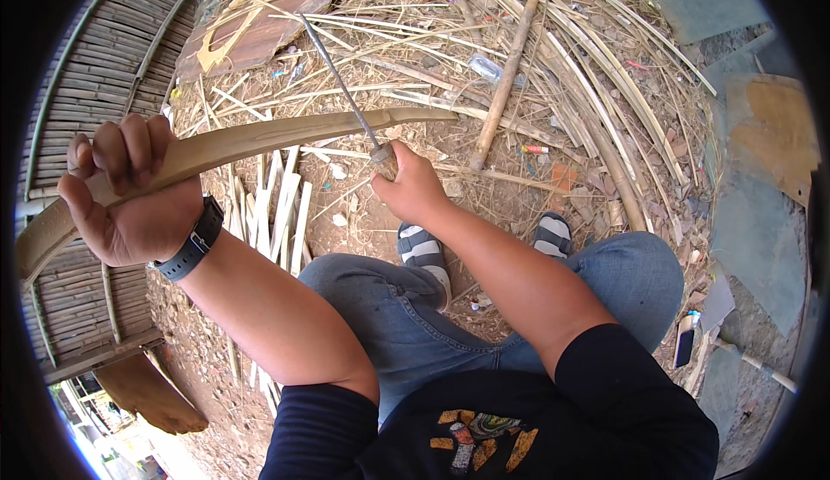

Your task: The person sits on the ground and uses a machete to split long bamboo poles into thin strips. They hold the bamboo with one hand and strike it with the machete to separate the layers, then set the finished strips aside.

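Observation:
My left hand (147, 208), with a dark watch at its wrist, is closed around a long split bamboo piece (277, 134) near its left end. The piece runs to the right across the view and narrows toward its far tip. In my right hand (413, 188) is a knife (340, 78), gripped by its wooden handle. Its long, thin dark blade points up and to the left, seen nearly edge-on. Blade and bamboo cross just above my right fist, close to the piece's right end. Whether they touch I cannot tell.
Pale split strips (281, 212) lie beyond my left forearm. Longer bamboo strips (596, 91) and a round pole (512, 69) litter the ground ahead. A brown board (285, 26) rests at the far left, near a bamboo-slat wall (104, 57). Grey sheets (752, 247) and a phone (685, 346) are at right.

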Demonstrator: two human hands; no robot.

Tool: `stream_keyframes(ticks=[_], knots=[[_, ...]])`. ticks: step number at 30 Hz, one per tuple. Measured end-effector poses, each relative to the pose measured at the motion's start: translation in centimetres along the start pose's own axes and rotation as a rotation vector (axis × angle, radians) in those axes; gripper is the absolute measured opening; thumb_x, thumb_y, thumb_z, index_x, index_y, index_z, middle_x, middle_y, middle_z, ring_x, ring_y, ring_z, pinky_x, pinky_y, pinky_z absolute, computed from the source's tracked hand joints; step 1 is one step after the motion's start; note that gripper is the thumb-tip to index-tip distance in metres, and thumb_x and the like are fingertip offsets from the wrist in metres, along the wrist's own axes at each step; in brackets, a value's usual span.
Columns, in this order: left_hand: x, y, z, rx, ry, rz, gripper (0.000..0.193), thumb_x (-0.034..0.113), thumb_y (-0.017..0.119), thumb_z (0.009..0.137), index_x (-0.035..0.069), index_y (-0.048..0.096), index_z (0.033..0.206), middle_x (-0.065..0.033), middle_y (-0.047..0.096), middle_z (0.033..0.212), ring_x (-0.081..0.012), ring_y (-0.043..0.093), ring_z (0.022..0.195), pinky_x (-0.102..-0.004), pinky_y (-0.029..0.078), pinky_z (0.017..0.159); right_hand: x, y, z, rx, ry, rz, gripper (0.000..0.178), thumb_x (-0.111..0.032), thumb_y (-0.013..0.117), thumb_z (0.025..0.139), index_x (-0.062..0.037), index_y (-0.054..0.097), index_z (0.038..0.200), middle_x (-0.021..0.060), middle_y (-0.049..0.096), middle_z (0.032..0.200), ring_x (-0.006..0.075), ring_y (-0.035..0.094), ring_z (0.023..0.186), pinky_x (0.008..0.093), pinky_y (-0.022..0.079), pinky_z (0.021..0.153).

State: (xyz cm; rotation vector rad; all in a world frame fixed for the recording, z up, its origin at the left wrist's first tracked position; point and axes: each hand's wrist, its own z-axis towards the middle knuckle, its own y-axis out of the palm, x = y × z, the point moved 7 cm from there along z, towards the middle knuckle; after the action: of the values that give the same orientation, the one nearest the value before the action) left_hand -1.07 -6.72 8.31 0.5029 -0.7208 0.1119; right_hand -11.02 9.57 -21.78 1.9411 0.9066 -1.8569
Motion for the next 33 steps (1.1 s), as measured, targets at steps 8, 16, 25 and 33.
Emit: stream_keyframes(ticks=[8, 16, 25, 33], knots=[[0.0, -1.5, 0.3, -0.013, 0.013, -0.020, 0.026, 0.040, 0.064, 0.094, 0.014, 0.063, 0.092, 0.0046, 0.038, 0.063, -0.0100, 0.031, 0.056, -0.0276, 0.025, 0.057, 11.2, -2.0, -0.5, 0.117, 0.341, -0.165, 0.045, -0.021, 0.070, 0.080, 0.0005, 0.061, 0.119, 0.0256, 0.070, 0.100, 0.0389, 0.069, 0.094, 0.0443, 0.053, 0.083], [0.3, -0.8, 0.2, -0.092, 0.013, -0.004, 0.028, 0.042, 0.063, 0.095, 0.014, 0.065, 0.094, 0.0044, 0.039, 0.063, -0.0101, 0.032, 0.056, -0.0273, 0.025, 0.057, -0.3, 0.1, -0.1, 0.039, 0.002, -0.104, 0.046, -0.020, 0.069, 0.081, 0.0013, 0.058, 0.121, 0.0244, 0.069, 0.090, 0.0397, 0.069, 0.086, 0.0463, 0.052, 0.077], [0.1, -0.9, 0.0, 0.073, 0.038, 0.015, 0.028, 0.039, 0.071, 0.087, 0.015, 0.059, 0.085, 0.0037, 0.037, 0.062, -0.0106, 0.030, 0.055, -0.0284, 0.023, 0.057, 10.6, -1.6, -0.6, 0.136, 0.226, -0.199, 0.048, -0.020, 0.070, 0.080, 0.0034, 0.059, 0.121, 0.0256, 0.070, 0.096, 0.0405, 0.069, 0.092, 0.0449, 0.053, 0.082], [-0.2, 0.3, 0.0, -0.049, 0.011, -0.005, 0.028, 0.042, 0.066, 0.092, 0.015, 0.063, 0.090, 0.0042, 0.039, 0.063, -0.0105, 0.032, 0.057, -0.0276, 0.024, 0.058, 0.4, -0.4, -0.6, -0.004, 0.070, -0.028, 0.047, -0.021, 0.071, 0.081, 0.0028, 0.059, 0.120, 0.0265, 0.069, 0.092, 0.0382, 0.070, 0.086, 0.0452, 0.053, 0.076]])
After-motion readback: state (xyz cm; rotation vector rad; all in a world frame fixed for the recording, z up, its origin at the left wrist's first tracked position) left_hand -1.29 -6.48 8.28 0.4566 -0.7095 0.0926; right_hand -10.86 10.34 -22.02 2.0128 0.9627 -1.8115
